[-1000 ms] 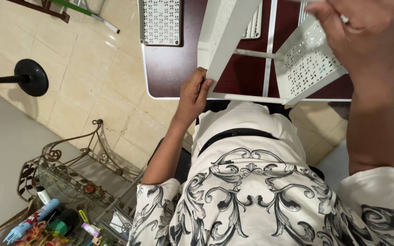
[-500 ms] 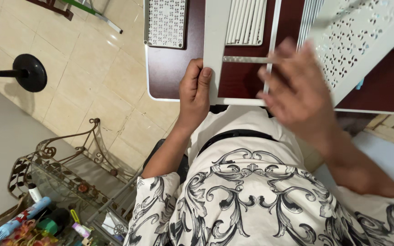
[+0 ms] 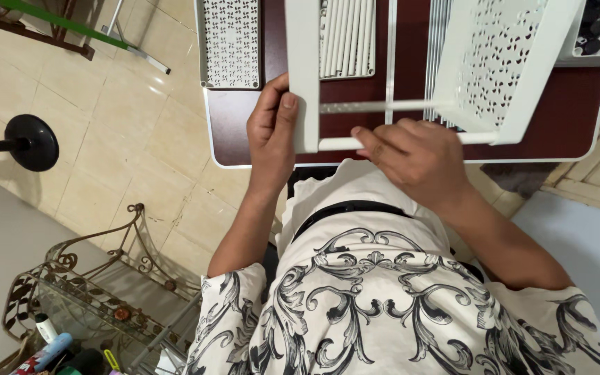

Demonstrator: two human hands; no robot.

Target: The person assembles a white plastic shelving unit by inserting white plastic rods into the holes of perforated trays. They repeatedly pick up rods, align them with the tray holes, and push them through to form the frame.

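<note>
Left hand (image 3: 272, 132) clamped on white shelf panel (image 3: 302, 76), right hand (image 3: 411, 156) fingers curled around lower white rod (image 3: 338, 144), perforated shelf tray (image 3: 501, 62) tilted, dark red table (image 3: 244, 118) underneath

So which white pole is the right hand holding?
Find the dark red table, then the white plastic rack frame on it. The right hand grips the thin white pole along the frame's near edge. Unlike the loose white tubes bundled behind, it joins the left panel to the perforated shelf.
</note>
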